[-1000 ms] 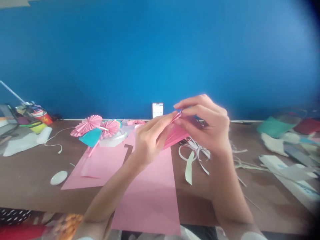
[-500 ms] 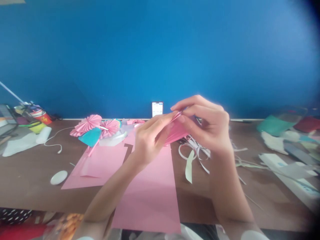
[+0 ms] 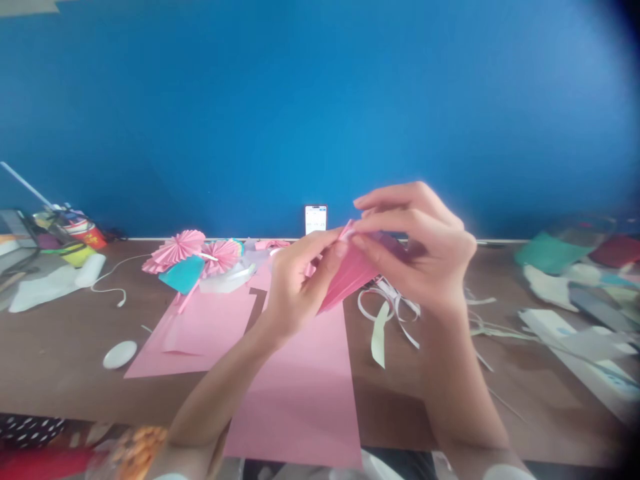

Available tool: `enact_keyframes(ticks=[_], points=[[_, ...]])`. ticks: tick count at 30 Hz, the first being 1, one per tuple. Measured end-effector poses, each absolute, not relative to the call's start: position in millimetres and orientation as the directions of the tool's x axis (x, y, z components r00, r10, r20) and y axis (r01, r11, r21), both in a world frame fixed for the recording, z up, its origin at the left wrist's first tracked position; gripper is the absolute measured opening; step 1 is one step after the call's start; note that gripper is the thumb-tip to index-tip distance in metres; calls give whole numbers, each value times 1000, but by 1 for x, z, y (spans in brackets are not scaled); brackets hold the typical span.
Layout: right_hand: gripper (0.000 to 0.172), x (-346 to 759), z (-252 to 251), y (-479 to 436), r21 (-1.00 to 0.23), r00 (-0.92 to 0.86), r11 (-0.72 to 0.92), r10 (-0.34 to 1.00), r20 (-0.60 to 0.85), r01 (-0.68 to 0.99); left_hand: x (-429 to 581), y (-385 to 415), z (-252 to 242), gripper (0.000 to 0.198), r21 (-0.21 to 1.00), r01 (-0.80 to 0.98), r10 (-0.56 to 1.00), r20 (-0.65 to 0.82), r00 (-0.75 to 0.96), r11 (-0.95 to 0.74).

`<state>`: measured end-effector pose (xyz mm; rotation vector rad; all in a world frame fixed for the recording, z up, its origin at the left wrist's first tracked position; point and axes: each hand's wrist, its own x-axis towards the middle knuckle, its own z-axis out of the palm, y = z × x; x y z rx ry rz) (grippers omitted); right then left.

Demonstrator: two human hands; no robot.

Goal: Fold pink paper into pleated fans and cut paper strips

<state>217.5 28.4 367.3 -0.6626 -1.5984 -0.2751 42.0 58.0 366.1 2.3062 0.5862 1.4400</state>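
No words or numbers can be read here. The phone (image 3: 315, 219) by the wall has a bright screen with tiny marks on it, but they are too small to make out. The red cup (image 3: 89, 237) has a yellow mark on it, and the white card (image 3: 590, 373) has blue print. Both are too blurry to read.

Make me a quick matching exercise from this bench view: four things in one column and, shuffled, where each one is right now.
Things:
1. Pleated pink paper
2. White oval disc
3. Phone
4. Teal paper piece

Places:
A. Upright at the foot of the blue wall
B. Pinched between the left hand and right hand
C. On the brown table, left of a pink sheet
D. Among the pink paper rosettes

Pairs: 1-B, 2-C, 3-A, 4-D
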Motion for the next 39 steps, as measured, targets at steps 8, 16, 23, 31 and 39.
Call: enact_keyframes(ticks=[8, 16, 23, 31, 39], points=[[13, 217, 366, 29, -267, -10, 755, 340, 940, 599, 44, 59, 360, 21, 421, 200, 466, 819, 335, -885], [14, 217, 363, 34, -276, -15, 765, 349, 937, 581, 48, 55, 358, 21, 449, 238, 505, 809, 301, -861], [12, 218, 357, 43, -284, -16, 786, 349, 937, 549, 51, 55, 357, 26, 625, 179, 648, 702, 297, -759], [13, 219, 353, 55, -256, 6, 707, 335, 942, 659, 51, 72, 350, 25, 641, 196, 669, 690, 276, -742], [11, 205, 345, 76, -618, 152, 626, 633, 759, 476, 54, 113, 333, 14, 356, 358, 441, 877, 190, -863]])
